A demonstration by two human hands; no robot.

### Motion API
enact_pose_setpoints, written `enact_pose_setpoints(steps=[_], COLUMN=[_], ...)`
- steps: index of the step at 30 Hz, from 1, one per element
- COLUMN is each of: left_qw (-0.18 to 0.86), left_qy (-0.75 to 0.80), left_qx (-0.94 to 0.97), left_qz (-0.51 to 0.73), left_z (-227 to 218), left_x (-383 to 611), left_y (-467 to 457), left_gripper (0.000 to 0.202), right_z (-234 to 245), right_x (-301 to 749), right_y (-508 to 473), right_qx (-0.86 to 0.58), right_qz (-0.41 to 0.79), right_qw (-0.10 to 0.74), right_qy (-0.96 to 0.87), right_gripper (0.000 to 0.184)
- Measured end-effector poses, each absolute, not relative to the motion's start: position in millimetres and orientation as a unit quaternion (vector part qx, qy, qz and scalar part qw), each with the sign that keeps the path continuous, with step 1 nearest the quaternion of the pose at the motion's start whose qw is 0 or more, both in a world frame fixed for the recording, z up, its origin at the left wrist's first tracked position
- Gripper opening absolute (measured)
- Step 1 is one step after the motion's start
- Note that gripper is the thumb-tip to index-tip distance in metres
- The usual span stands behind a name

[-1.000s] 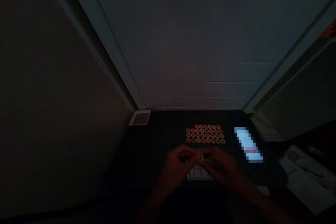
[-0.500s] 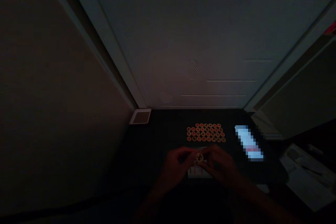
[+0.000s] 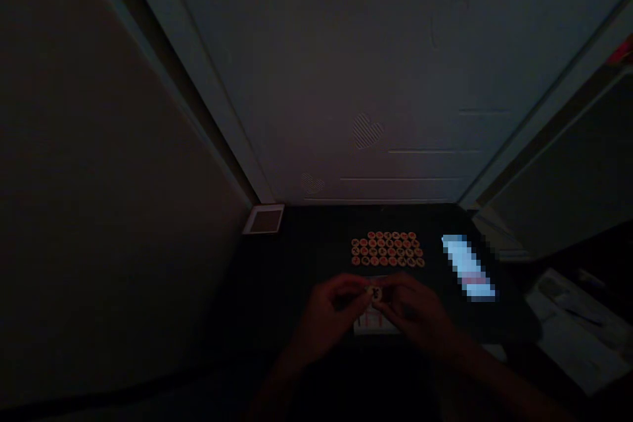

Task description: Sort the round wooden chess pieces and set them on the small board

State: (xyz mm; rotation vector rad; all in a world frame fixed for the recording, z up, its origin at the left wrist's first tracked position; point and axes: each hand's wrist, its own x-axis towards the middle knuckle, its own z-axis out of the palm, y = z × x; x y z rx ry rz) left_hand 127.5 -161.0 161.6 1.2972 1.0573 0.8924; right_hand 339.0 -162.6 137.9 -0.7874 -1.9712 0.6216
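A round, pale xiangqi piece [image 3: 376,293] with a dark mark is pinched between my two hands, its marked face towards me. My left hand [image 3: 330,306] grips its left edge between thumb and fingers. On the other side, the fingers of my right hand [image 3: 413,303] close on its right edge. Below the hands lies a white card or flat box [image 3: 374,324] with dark and red marks, partly covered by them. Beyond, several more xiangqi pieces [image 3: 384,252] with red or dark characters lie flat in rows on the dark table [image 3: 297,264].
A glowing, pixelated phone-like slab [image 3: 469,269] lies to the right on the table. At the back left corner sits a white-edged tray or frame [image 3: 266,218]. A pale door [image 3: 316,105] rises behind the table. Papers [image 3: 583,336] lie lower right, beyond the table edge.
The held piece has turned a little and risen slightly, with more of its left edge covered by my left fingertips. The rows of pieces have not moved.
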Motion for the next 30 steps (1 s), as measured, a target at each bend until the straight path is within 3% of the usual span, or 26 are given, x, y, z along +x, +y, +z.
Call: enact_pose_setpoints(steps=[11,20,25,30], left_qw=[0.558,0.512,0.504,0.500], left_qy=[0.473,0.487,0.494,0.501], left_qx=[0.566,0.600,0.612,0.617], left_qz=[0.379,0.376,0.358,0.344], left_z=[153.6,149.5,143.8,130.5], left_x=[126.8,122.7,125.2,121.7], left_y=[-159.4,-155.3,-156.1,-151.6], left_gripper=[0.020,0.019,0.021,0.024], right_z=[141.6,141.7,136.1,129.9], right_x=[337.7,337.9,332.1,330.9], right_y=[-166.3,-160.0,-156.4,-152.9], right_qx=[-0.351,-0.416,-0.460,-0.466], right_qz=[0.290,0.336,0.418,0.446], right_qw=[0.434,0.425,0.386,0.369], right_qy=[-0.778,-0.730,-0.682,-0.669], right_gripper=[0.027,0.010,0.024,0.024])
